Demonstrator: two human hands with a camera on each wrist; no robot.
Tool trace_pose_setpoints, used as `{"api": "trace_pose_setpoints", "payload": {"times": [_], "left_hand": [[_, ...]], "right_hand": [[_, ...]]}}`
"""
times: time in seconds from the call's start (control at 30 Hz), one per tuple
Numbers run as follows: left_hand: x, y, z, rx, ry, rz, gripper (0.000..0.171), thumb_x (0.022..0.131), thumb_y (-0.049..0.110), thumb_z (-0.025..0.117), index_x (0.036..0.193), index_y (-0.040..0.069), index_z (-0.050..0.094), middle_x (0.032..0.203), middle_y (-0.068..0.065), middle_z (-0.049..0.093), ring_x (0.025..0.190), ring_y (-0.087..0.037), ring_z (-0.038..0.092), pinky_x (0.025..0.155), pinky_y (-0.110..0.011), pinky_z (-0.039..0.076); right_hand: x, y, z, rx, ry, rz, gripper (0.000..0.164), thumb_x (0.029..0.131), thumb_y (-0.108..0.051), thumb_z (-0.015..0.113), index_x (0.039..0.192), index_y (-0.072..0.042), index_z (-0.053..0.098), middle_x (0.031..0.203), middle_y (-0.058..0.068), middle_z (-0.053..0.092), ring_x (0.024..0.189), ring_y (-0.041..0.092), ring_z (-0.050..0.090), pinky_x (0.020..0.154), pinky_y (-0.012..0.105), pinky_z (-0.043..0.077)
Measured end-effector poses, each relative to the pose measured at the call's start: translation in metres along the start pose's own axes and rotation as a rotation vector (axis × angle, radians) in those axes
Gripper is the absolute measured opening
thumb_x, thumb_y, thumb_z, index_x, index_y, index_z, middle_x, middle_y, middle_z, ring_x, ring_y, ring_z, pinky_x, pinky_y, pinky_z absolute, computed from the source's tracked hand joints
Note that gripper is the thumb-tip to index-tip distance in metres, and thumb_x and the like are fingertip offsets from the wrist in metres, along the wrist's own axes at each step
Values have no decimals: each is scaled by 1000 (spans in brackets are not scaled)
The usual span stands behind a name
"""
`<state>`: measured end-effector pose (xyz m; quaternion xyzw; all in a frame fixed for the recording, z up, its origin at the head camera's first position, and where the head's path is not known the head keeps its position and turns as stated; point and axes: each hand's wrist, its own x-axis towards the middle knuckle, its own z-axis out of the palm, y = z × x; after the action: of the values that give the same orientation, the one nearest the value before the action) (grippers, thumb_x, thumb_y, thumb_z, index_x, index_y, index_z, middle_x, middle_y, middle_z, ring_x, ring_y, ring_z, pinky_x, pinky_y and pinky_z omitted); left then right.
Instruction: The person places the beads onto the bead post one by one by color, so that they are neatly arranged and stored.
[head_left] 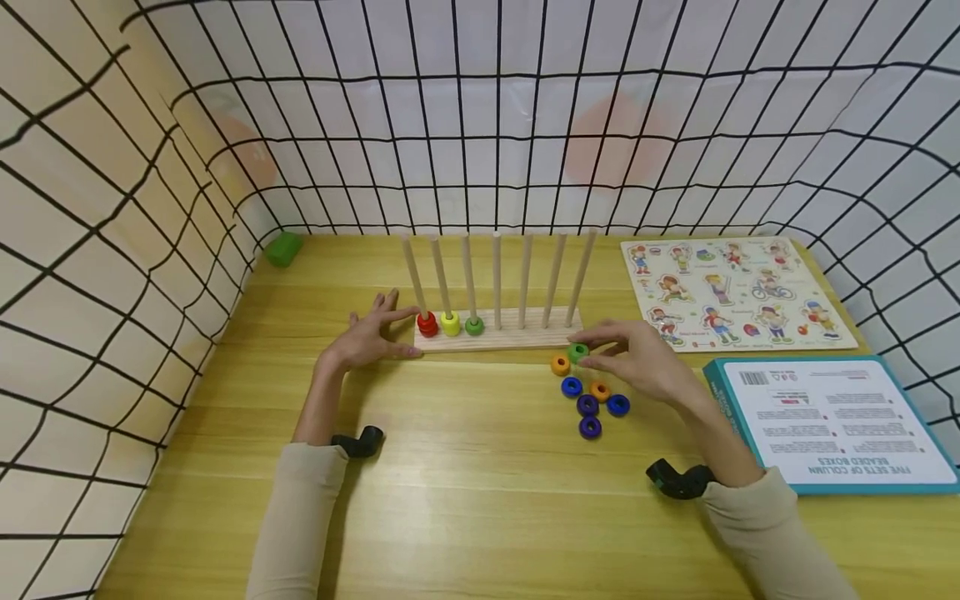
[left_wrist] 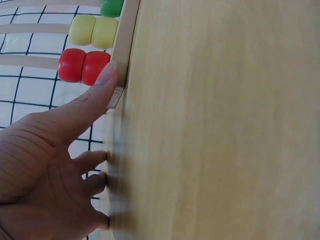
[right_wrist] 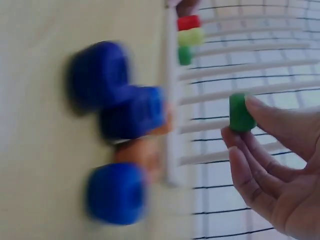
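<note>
**Green bead is pinched by right hand**

The bead is held between thumb and fingertips near the right end of a peg rack; its height above the worktop is hard to judge in the head view. The left hand is spread wide, its thumb set against the rack's left end beside two red beads; its index finger is hidden in the left wrist view. Two yellow beads are carried on the next peg. The third peg's green ring is cut off there. Loose orange beads, blue beads and purple beads are scattered near the right hand, blurred in the right wrist view. The small print on a box cannot be read.
</note>
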<state>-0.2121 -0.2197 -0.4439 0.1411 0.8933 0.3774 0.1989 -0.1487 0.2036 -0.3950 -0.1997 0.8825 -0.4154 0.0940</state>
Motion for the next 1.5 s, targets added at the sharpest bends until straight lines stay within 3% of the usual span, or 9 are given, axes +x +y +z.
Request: {"api": "trace_pose_setpoints", "payload": {"times": [0.17,0.33,0.47,0.6,0.73,1.13,1.33,1.5], "left_hand": [[-2,-1,0,-2,2,-9,78,92,25,80,159,11,41,174,-20,-8,160,-40,-20,116,-74,-24],[-2,0,0,-3,1,-5,78,93,25,79,159,10,41,174,-20,-8,160,-40,-20,116,-75,-24],[-1,0,1,-3,1,3,78,92,25,79,159,10,41,174,-20,-7,160,-40,-19,116,-74,-24],[-1,0,1,-1,2,-4,79,92,25,80,159,10,41,174,-19,-7,160,-40,-19,116,-74,-24],[-1,0,1,-1,3,-6,79,92,26,80,159,10,41,174,-19,-7,160,-40,-19,117,-74,-24],[1,1,1,6,-1,1,78,92,26,80,159,12,41,174,-20,-8,160,-41,-19,116,-76,-23],[1,0,0,8,0,-6,79,92,26,80,159,12,41,174,-19,-8,160,-41,-19,116,-75,-23],[0,0,0,3,3,-8,79,92,25,80,159,12,41,174,-19,-8,160,-41,-19,116,-75,-23]], "right_hand": [[9,-33,-13,26,45,-80,30,98,-12,72,127,-9,73,123,11,73,106,24,72,87,22,58],[25,-70,-28,80,106,-151,27,95,-11,75,122,-9,75,119,9,75,98,11,72,83,19,60],[41,-96,-39,71,155,-227,27,94,-10,77,121,-10,77,116,6,74,100,9,70,88,18,56],[60,-118,-47,45,192,-264,28,93,-12,78,121,-14,78,118,4,74,102,12,70,91,23,54],[79,-133,-45,73,177,-266,28,92,-12,79,120,-13,78,119,5,74,100,13,71,94,31,55],[122,-145,-23,141,92,-161,31,93,-15,79,123,-10,76,121,9,76,107,22,72,102,42,57],[128,-144,-19,148,66,-144,31,92,-14,79,122,-9,76,121,9,76,107,22,71,105,43,55],[127,-144,-18,138,51,-136,31,91,-15,81,121,-10,77,120,9,76,108,23,70,116,49,44]]}}
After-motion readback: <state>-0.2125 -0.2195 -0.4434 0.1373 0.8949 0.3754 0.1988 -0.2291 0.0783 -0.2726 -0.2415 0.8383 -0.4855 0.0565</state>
